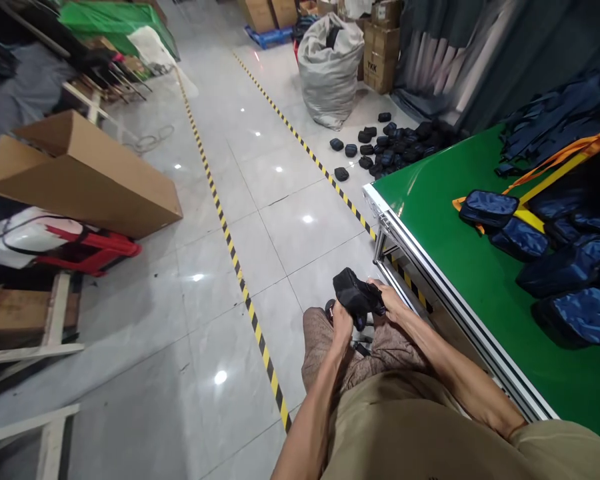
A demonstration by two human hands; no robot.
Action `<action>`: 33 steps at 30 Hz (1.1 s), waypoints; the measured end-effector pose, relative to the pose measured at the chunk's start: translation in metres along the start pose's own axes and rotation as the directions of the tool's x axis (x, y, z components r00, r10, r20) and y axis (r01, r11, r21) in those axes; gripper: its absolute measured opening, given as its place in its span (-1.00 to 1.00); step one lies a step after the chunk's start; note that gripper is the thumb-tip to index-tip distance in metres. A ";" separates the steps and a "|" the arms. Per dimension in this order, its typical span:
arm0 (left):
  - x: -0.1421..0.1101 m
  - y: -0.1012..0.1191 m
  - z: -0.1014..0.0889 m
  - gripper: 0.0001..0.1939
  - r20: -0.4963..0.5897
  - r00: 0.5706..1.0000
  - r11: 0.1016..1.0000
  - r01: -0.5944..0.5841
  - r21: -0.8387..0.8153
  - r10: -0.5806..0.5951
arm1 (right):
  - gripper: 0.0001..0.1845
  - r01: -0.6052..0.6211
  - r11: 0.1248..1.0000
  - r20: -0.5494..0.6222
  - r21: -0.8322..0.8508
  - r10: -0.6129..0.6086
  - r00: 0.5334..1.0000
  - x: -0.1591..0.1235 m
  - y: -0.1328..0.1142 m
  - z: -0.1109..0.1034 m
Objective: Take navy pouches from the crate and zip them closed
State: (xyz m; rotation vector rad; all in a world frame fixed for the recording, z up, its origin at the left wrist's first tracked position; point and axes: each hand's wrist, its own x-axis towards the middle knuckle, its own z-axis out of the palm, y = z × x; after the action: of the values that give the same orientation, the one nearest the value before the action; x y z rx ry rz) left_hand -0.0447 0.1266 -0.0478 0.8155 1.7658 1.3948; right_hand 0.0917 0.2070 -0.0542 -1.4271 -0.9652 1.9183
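Observation:
Above my lap I hold a small black fabric pouch [359, 293], bent and partly crumpled, between both hands. My left hand [343, 323] is closed on its left lower side. On the right end, my right hand [387, 300] grips the fabric, its fingers partly hidden behind it. Several blue camouflage pouches [520, 238] with black edges lie on the green table [430, 193] to my right.
A heap of small dark pouches [395, 150] lies on the floor beyond the table corner, near a big grey sack [330, 73]. Boxes [380, 57] stand behind it. Yellow-black tape [245, 287] lines the floor. At left are a large carton [115, 173] and wooden frames [55, 313].

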 end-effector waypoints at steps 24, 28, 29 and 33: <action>-0.116 0.042 -0.029 -0.66 0.449 0.877 0.965 0.243 -0.100 -0.174 | -0.21 0.287 0.801 0.439 -0.525 -0.034 0.898 -0.119 -0.056 -0.033; -0.128 0.055 -0.042 -0.61 0.650 0.674 0.685 0.658 -0.313 -0.351 | -0.27 0.275 0.808 0.433 -0.520 -0.028 0.901 -0.129 -0.041 -0.044; -0.129 0.058 -0.046 -0.62 0.639 0.677 0.651 0.677 -0.344 -0.366 | -0.34 0.327 0.783 0.422 -0.529 -0.091 0.902 -0.131 -0.038 -0.047; -0.129 0.064 -0.053 -0.64 0.550 0.732 0.643 0.654 -0.399 -0.403 | -0.65 0.516 0.650 0.473 -0.558 -0.262 0.841 -0.146 -0.030 -0.062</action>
State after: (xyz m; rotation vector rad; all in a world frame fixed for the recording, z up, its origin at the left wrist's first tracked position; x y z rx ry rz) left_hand -0.0185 0.0053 0.0423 0.1746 1.0191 1.1183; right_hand 0.1923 0.1247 0.0407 -1.0542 -2.1286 1.5578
